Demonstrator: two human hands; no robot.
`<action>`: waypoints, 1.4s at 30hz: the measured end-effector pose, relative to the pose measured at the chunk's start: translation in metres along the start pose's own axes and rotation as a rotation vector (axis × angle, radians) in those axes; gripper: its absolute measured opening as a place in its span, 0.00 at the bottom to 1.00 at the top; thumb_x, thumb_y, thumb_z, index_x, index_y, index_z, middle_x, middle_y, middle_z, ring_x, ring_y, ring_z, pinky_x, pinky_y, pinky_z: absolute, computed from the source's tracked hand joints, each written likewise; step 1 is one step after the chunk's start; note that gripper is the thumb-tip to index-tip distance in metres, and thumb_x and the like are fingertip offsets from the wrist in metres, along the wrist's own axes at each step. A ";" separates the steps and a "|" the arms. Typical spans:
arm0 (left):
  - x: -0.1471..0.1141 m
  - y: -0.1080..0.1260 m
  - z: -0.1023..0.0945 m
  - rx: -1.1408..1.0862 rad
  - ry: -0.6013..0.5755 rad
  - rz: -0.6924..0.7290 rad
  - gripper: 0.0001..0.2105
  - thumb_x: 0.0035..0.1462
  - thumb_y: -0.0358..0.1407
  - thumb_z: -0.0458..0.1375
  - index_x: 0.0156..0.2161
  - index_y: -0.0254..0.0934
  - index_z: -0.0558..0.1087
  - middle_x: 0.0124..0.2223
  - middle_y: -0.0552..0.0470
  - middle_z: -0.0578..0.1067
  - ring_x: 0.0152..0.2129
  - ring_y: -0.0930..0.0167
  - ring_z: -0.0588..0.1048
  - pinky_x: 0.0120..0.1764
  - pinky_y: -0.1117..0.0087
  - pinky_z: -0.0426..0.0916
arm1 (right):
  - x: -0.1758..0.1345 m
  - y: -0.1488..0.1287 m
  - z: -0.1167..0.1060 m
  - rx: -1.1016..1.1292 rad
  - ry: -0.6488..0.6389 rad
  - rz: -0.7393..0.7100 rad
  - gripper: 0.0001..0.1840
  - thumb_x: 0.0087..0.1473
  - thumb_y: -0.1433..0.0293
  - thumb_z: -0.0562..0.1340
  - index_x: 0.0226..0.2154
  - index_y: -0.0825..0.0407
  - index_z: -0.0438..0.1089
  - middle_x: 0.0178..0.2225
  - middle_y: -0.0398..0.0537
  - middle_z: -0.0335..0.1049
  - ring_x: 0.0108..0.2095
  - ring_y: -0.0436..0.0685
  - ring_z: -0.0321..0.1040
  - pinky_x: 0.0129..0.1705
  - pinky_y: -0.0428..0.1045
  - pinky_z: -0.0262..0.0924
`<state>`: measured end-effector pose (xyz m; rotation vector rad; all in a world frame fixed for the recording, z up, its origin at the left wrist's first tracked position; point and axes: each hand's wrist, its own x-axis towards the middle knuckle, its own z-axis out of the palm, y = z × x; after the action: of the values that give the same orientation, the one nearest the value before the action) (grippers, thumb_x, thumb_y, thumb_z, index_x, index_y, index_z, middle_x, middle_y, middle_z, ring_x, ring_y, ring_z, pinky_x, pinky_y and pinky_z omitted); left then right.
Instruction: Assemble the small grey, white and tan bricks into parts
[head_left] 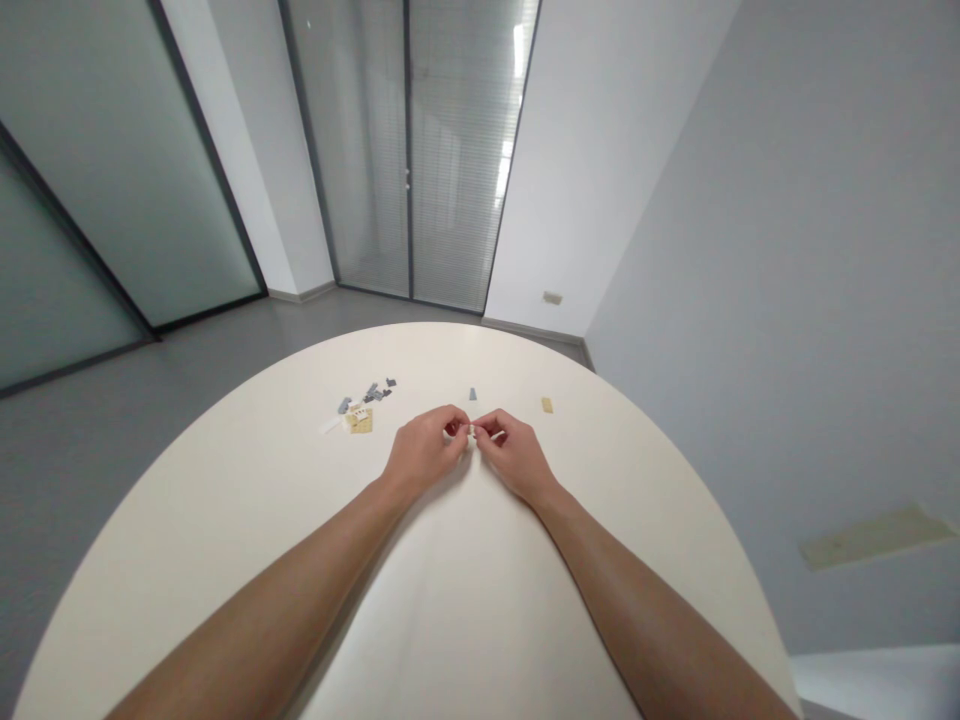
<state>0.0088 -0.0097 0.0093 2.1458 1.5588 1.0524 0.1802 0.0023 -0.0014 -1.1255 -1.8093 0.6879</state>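
While my left hand (429,443) and right hand (516,452) pinch a tiny piece (472,430), I seem mid-fitting, next needing careful alignment.

The left forearm (277,600) and right forearm (637,600), both bare, reach forward and slant inward. The left hand (427,445) and right hand (517,455) come close together, their fingers (452,411) curled (each thumb and forefinger pinching).
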 end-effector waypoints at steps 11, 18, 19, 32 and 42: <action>0.000 0.001 -0.001 0.007 -0.013 0.007 0.06 0.58 0.36 0.55 0.38 0.42 0.75 0.36 0.54 0.80 0.33 0.69 0.77 0.36 0.70 0.67 | 0.000 -0.001 0.000 -0.004 0.004 -0.004 0.07 0.57 0.68 0.61 0.35 0.51 0.75 0.32 0.45 0.77 0.32 0.53 0.71 0.36 0.49 0.64; 0.000 -0.001 0.000 -0.002 0.002 0.009 0.06 0.59 0.37 0.56 0.39 0.43 0.75 0.36 0.56 0.80 0.31 0.70 0.76 0.36 0.70 0.66 | 0.001 0.000 0.000 -0.016 0.007 -0.019 0.07 0.57 0.68 0.61 0.37 0.50 0.75 0.33 0.45 0.77 0.32 0.53 0.70 0.36 0.48 0.64; 0.000 -0.001 0.000 -0.004 0.003 0.008 0.06 0.59 0.37 0.56 0.39 0.43 0.75 0.36 0.56 0.79 0.31 0.70 0.76 0.36 0.70 0.66 | 0.001 0.000 0.000 -0.019 0.009 -0.020 0.07 0.57 0.68 0.61 0.37 0.50 0.75 0.33 0.45 0.77 0.32 0.53 0.70 0.36 0.48 0.64; 0.000 0.002 -0.002 0.006 -0.004 -0.011 0.06 0.58 0.35 0.56 0.38 0.42 0.75 0.36 0.55 0.80 0.32 0.70 0.76 0.34 0.70 0.64 | 0.000 -0.001 -0.001 -0.024 0.000 -0.031 0.07 0.58 0.68 0.61 0.38 0.51 0.75 0.33 0.44 0.76 0.31 0.52 0.70 0.35 0.48 0.63; 0.000 0.000 0.000 -0.002 0.000 -0.008 0.06 0.58 0.34 0.55 0.38 0.42 0.75 0.37 0.57 0.80 0.31 0.71 0.76 0.35 0.71 0.64 | 0.000 0.000 -0.001 -0.030 -0.003 -0.026 0.07 0.58 0.68 0.61 0.37 0.51 0.74 0.32 0.44 0.76 0.31 0.51 0.70 0.35 0.48 0.63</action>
<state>0.0085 -0.0097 0.0096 2.1364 1.5638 1.0514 0.1813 0.0025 -0.0013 -1.1192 -1.8389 0.6502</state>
